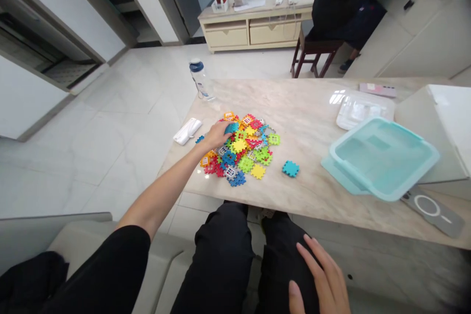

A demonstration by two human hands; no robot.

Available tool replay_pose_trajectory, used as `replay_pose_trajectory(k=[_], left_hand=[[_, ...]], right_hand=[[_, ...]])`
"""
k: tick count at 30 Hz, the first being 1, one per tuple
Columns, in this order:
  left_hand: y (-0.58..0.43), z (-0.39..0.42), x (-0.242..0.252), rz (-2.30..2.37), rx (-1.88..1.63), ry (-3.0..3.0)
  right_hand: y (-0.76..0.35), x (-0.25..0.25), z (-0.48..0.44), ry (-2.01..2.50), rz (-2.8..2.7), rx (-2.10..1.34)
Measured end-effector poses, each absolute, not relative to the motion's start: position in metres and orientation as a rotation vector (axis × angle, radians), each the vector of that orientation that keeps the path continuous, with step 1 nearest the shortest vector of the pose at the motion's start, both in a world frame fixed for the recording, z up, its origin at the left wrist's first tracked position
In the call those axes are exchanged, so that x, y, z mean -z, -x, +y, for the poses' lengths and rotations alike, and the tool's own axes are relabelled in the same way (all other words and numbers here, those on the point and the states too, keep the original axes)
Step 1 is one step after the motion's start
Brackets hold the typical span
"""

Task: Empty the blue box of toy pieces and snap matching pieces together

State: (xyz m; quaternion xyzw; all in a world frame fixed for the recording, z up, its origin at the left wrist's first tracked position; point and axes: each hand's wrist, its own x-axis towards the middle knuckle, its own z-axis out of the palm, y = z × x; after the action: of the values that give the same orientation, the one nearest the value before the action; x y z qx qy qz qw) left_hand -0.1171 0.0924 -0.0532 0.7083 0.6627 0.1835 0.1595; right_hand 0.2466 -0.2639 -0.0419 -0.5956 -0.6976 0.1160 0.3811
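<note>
A heap of interlocking plastic building tiles (246, 161) in red, yellow, green, blue and orange lies on the marble-patterned table (294, 108). My left hand (217, 135) reaches over the heap's upper left, its fingers closed on a teal tile (232, 128). Part of that grip is hidden behind the hand. Apart from the heap, to its right, rests another teal tile piece (291, 169), flat on the table. Over my right thigh is my right hand (324, 274), holding nothing, with its fingers stretched and spread.
A lidded light-teal container (382, 157), a clear plastic box (364, 110) and a grey phone (434, 211) are on the right. At the table's left stand a water bottle (200, 80) and a white folded packet (187, 131). Another person (342, 5) sits on a stool beyond.
</note>
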Motion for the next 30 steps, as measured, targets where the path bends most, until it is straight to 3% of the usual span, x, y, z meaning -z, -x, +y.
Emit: replay_pose_trajectory(k=[5,10,17,24,30], left_hand=[[0.114,0.07,0.042,1.832,-0.628,-2.025],[0.069,-0.013,0.002,1.684,-0.987,-1.88],[0.0,-0.155,-0.032,1.398,-0.718,-1.942],[-0.027,-0.266,-0.035,1.061,-0.962,-1.517],[-0.023,-0.312,-0.033,1.144,-1.127,-1.137]], right_hand=[[-0.262,0.032,-0.265,1.519,-1.881,-0.443],[-0.262,0.024,-0.272,1.537,-1.773,-0.511],[-0.257,0.031,-0.291,1.471,-1.749,-0.375],[-0.251,0.035,-0.315,1.455,-1.685,-0.178],[-0.241,-0.016,-0.35,1.237,-1.923,-0.121]])
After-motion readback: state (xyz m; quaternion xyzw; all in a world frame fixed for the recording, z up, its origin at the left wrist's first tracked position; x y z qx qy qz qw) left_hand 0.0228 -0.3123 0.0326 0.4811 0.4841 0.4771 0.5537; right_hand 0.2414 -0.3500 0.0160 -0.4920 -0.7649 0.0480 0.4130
